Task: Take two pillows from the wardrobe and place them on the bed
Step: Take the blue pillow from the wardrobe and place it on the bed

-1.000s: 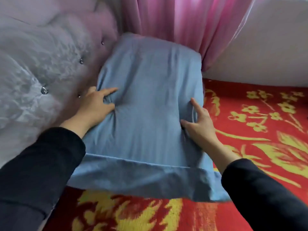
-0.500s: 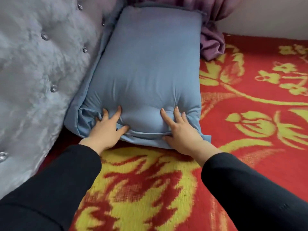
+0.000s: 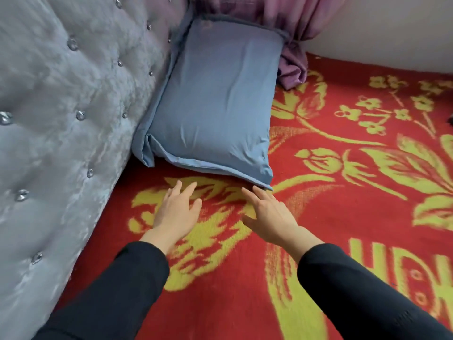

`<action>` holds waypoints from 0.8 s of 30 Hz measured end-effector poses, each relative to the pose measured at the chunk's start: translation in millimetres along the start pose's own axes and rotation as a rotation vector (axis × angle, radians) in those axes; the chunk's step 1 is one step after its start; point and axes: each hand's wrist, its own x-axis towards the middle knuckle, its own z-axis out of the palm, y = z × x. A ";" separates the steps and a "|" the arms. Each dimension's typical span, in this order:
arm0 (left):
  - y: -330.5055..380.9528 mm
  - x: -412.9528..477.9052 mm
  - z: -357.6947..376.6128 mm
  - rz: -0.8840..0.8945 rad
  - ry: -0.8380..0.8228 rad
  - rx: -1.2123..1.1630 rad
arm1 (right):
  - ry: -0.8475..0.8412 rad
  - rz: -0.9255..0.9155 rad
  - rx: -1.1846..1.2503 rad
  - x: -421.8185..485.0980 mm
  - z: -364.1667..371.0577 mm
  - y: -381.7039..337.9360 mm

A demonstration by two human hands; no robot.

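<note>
A blue pillow lies flat on the bed, which is covered by a red blanket with yellow flowers. Its left side leans against the grey tufted headboard. My left hand hovers just in front of the pillow's near edge, fingers spread, holding nothing. My right hand is also open, its fingertips close to the pillow's near right corner; whether they touch it I cannot tell. Only one pillow is in view.
A purple curtain hangs behind the pillow and bunches on the bed at its far right corner. A pale wall runs along the bed's far side. Bare blanket stretches to the right of the pillow.
The pillow went down from being held up against the headboard to lying flat. Both hands pressed on its near edge, then let go and drew back toward me.
</note>
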 end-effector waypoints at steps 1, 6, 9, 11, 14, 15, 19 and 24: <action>3.6 -18.6 -1.9 0.007 0.005 0.004 | 0.003 -0.008 -0.010 -16.8 0.0 -6.7; 13.5 -112.7 -6.7 0.027 0.014 0.118 | 0.018 -0.063 -0.088 -98.8 5.0 -34.0; 15.4 -172.0 -4.6 0.006 -0.009 0.159 | -0.008 -0.088 -0.118 -146.5 11.8 -42.1; 17.8 -211.5 -1.1 -0.021 -0.008 0.164 | -0.011 -0.116 -0.125 -176.9 16.0 -46.2; 25.9 -276.6 8.7 -0.052 0.032 0.182 | -0.014 -0.163 -0.119 -228.3 24.1 -49.6; 29.4 -300.1 13.9 -0.063 0.049 0.186 | -0.014 -0.185 -0.117 -247.5 27.9 -49.4; 41.6 -404.1 44.1 -0.165 0.154 0.156 | -0.032 -0.307 -0.134 -330.7 49.1 -40.3; 60.3 -552.1 95.8 -0.323 0.254 0.011 | -0.070 -0.462 -0.190 -442.9 72.9 -24.4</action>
